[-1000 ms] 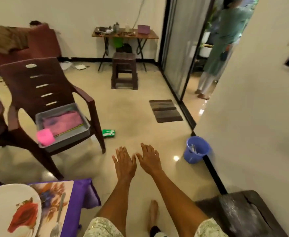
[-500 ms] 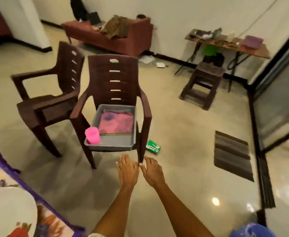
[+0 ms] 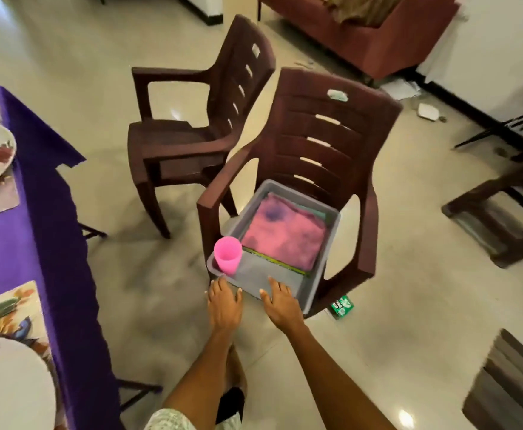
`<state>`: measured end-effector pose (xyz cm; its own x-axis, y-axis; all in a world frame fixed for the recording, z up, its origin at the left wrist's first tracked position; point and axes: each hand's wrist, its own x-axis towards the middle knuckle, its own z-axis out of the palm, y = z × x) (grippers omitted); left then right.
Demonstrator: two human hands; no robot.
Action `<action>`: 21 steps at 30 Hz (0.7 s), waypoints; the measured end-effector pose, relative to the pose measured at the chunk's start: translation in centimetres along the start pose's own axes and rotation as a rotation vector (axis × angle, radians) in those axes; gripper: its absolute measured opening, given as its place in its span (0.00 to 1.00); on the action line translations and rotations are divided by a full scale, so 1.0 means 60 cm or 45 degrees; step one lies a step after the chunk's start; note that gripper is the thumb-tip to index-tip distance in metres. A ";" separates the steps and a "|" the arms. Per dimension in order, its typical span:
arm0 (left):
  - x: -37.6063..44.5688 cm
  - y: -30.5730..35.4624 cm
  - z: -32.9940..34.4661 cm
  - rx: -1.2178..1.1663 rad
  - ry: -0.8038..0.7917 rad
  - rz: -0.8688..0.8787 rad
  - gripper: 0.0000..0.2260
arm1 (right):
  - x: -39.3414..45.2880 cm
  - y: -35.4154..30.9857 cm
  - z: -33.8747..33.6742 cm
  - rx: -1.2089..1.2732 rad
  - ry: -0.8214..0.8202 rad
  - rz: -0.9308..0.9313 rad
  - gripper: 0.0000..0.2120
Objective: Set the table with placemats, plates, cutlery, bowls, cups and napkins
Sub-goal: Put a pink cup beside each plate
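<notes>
To the left of both hands a table [image 3: 37, 212] draped in purple cloth is seen, already bearing floral placemats [image 3: 9, 308] and white plates [image 3: 6, 389]. Straight ahead of the hands stands a brown plastic armchair [image 3: 325, 144], with a second brown chair [image 3: 198, 125] beyond it and to the left. On the nearer chair's seat a grey tray [image 3: 285, 280] is held, its near rim now just at the fingertips; half a second ago the chair was well ahead of the hands, so the gap has been closed. Inside the tray, beyond the right hand [image 3: 280, 301], folded pink cloths [image 3: 285, 231] are laid, probably the napkins. Just beyond the left hand [image 3: 224, 301], in the tray's near left corner, a pink cup [image 3: 227, 254] stands upright. Both hands are held slightly apart, palms down, fingers straight and spread, gripping nothing; whether the fingertips touch the rim cannot be told. Judging by this, the cup and napkin stage is being started, and either the cup or the whole tray seems about to be lifted. A small green packet [image 3: 342, 305] lies on the floor to the right of the right hand
</notes>
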<state>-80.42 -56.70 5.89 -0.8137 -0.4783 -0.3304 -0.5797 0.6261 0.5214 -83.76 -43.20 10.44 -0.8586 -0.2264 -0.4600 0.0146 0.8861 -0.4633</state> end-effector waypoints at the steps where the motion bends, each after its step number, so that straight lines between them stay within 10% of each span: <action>1: 0.029 -0.003 -0.005 -0.023 0.008 -0.001 0.23 | 0.026 -0.008 -0.002 -0.015 -0.055 0.006 0.25; 21: 0.269 -0.056 0.042 -0.049 -0.098 -0.082 0.36 | 0.397 -0.057 0.071 0.367 -0.637 -0.134 0.27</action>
<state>-91.72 -64.97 -3.15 -0.7765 -0.4669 -0.4232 -0.6301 0.5707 0.5266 -102.08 -53.38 -2.16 -0.5176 -0.5324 -0.6698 0.1413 0.7189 -0.6806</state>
